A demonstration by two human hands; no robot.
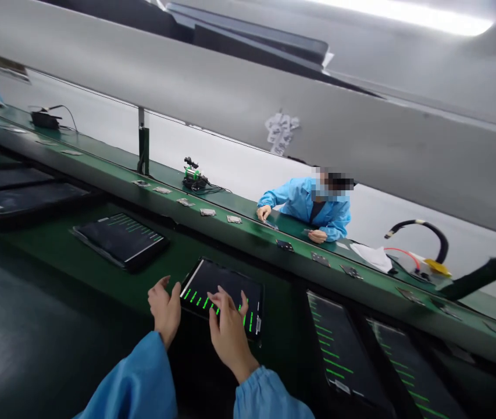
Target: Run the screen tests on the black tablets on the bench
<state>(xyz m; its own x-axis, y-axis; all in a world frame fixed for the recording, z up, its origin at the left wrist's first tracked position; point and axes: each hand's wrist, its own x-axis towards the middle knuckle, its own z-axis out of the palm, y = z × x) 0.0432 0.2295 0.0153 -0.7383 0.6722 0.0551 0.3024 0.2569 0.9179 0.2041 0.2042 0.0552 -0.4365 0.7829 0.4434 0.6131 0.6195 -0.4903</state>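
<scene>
blue sleeves (pixel 143 384) come up from the bottom edge, and both hands sit at a dark tray (pixel 222 297) lined with green strips on the green counter (pixel 77 256). left hand (pixel 166 307) rests with loosely curled fingers against the tray's near-left edge; whether it pinches that edge i cannot tell. right hand (pixel 229 329) lies spread on the tray's near side, fingertips flat on the strips, gripping nothing.

the tray looks slightly tilted, its near edge hidden under the palm, so pressing down there could, i judge, tip it or slide the strips out of their rows. a push from the left could skid it toward the next tray (pixel 343 349) just to the right.

another tray (pixel 121 238) sits further left, well apart. beyond runs a raised green ledge (pixel 248 230) carrying small flat parts (pixel 207 212); a stray elbow could hardly reach them. across it a person in a blue coat (pixel 313 203) works with their own hands, apart from these.
</scene>
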